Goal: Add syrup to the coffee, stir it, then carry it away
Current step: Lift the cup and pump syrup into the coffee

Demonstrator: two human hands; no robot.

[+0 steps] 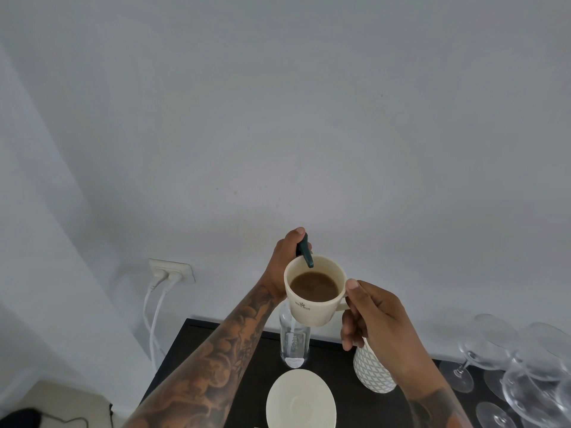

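Note:
A cream cup (312,313) holding brown coffee (314,286) is lifted above the dark table (340,393). My right hand (369,316) grips its handle on the right side. Behind the cup's far rim, my left hand (282,261) holds a dark green stirrer (306,251), whose lower end points down inside the rim above the coffee. Below the cup stands a clear glass bottle (293,341), partly hidden by it. An empty cream saucer (301,400) lies on the table beneath.
A white patterned vase (372,369) stands right of the saucer. Several wine glasses (519,366) crowd the table's right end. A wall socket (171,270) with two white cables is at the left, above the floor gap beside the table.

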